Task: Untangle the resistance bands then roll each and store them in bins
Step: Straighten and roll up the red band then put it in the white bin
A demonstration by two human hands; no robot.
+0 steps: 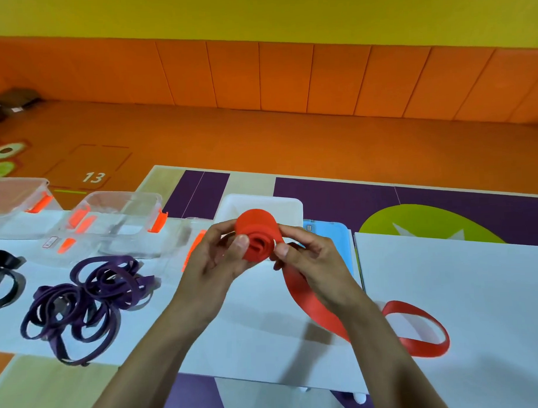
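Left grip (215,260) and right grip (306,257) both pinch the red band (256,234), thumbs and fingertips closed on its partly wound roll, held up above the counter (463,288). The unrolled tail drops beneath the right grip and ends in a loop lying on the white surface. Just behind the roll stands a white bin (289,203), its inside mostly hidden. Clear bins (121,209) with orange latches sit to its left; their contents are hard to make out. Tangled purple bands (82,302) lie before them, black bands (2,280) at the left edge.
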